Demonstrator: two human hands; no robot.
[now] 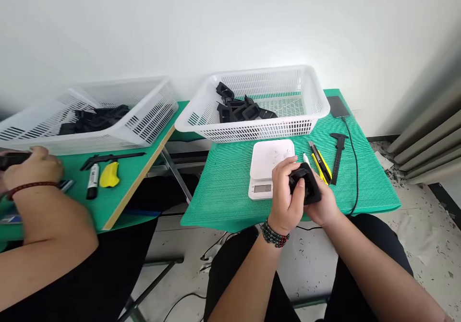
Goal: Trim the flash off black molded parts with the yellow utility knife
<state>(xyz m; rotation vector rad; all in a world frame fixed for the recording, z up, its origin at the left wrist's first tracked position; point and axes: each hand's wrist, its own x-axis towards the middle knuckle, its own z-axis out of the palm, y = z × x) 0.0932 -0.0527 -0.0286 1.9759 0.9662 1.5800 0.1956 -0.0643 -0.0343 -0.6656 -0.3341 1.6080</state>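
Observation:
Between my two hands is a black moulded part [312, 191] with a squarish frame and a hollow. My left hand [287, 187] grips its left side, thumb pressed on the front. Around its right side and back wraps my right hand [326, 199], its fingers partly hidden behind the part. The part is above the table's front edge, just right of a white digital scale [272, 157] with a small display. Close behind my right hand lie a yellow utility knife [321, 163] and a white marker pen [306, 158].
A white basket [257, 132] with several black parts stands at the back. A black caliper [338, 156], a cable [356, 168] and a dark flat device [337, 106] lie right. On the left table, a co-worker's hand [38, 168] works near another basket [140, 137], glue bottle [92, 180] and yellow piece [109, 174].

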